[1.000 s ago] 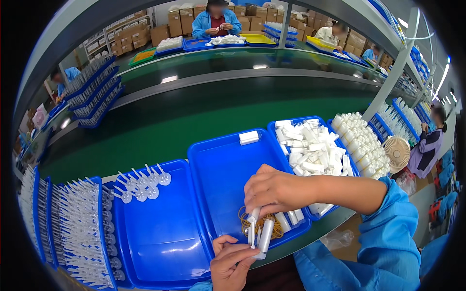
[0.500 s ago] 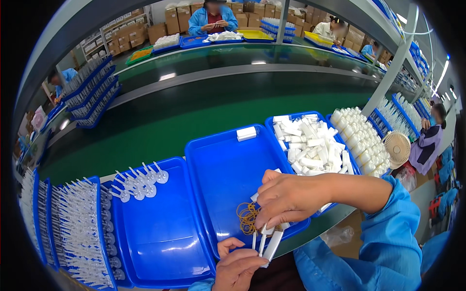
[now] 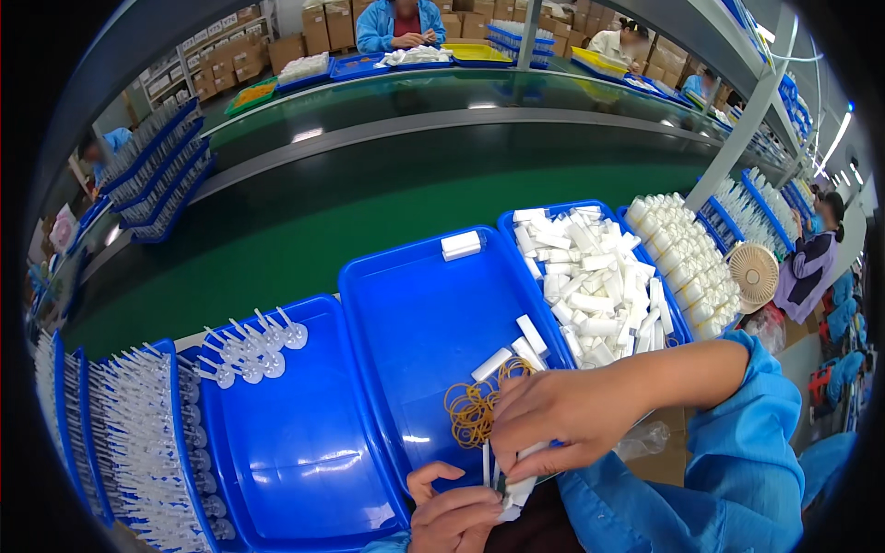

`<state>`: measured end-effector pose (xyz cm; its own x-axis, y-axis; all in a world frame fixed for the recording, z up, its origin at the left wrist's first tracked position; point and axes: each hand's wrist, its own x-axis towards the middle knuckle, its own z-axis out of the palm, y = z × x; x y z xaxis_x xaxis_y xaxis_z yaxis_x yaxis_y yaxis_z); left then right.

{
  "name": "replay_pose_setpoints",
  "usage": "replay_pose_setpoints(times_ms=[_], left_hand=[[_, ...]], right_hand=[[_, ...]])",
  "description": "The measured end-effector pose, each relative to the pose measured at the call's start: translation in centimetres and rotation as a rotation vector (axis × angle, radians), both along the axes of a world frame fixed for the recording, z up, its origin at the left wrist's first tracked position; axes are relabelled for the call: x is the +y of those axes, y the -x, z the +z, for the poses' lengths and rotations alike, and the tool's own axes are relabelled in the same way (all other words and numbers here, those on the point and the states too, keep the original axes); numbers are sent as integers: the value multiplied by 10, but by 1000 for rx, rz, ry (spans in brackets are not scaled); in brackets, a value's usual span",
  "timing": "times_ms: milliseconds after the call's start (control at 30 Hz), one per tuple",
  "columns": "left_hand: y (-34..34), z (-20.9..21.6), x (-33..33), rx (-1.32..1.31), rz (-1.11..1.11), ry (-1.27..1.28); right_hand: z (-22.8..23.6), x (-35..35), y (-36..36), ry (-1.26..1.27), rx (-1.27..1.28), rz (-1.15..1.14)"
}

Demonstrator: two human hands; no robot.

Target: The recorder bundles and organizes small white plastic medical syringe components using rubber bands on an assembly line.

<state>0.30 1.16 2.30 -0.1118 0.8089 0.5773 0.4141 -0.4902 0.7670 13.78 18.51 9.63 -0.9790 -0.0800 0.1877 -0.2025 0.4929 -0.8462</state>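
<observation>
Near the lower edge, my left hand (image 3: 454,518) is closed around a small white carton (image 3: 518,498), with a thin white stick (image 3: 486,464) standing up beside it. My right hand (image 3: 558,417) reaches over from the right, its fingers pinched at the top of the carton; they partly hide what is between them. Just beyond the hands, tan rubber bands (image 3: 471,415) lie in a loose heap in the middle blue tray (image 3: 415,318). Several white cartons (image 3: 529,336) rest beside the bands, and a pair of cartons (image 3: 461,245) sits at the tray's far edge.
To the right, a blue tray is heaped with white cartons (image 3: 599,286), beside rows of wrapped white pieces (image 3: 682,263) and a beige fan (image 3: 753,276). At left, a blue tray (image 3: 295,452) holds clear stemmed pieces (image 3: 253,350). A green conveyor (image 3: 277,240) runs behind; people work across it.
My right hand has moved down onto the top of the carton, covering a stick that showed between my hands. Loose cartons behind it have come into view. The whole view has shifted slightly.
</observation>
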Motion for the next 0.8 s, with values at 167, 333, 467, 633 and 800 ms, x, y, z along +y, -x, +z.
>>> replay_pose_setpoints(times_ms=[167, 333, 467, 633, 800], left_hand=[[-4, 6, -1, -148, 108, 134], [8, 0, -5, -111, 145, 192], [4, -2, -9, -298, 142, 171], [6, 0, -20, -469, 142, 263], [10, -3, -24, -435, 164, 278]], right_hand=[[-9, -20, 7, -19, 32, -67], [-22, 10, 27, -168, -77, -84], [-50, 118, 58, -841, -49, -676], [-90, 164, 60, -1037, -405, -613], [-81, 140, 56, -777, -583, -459]])
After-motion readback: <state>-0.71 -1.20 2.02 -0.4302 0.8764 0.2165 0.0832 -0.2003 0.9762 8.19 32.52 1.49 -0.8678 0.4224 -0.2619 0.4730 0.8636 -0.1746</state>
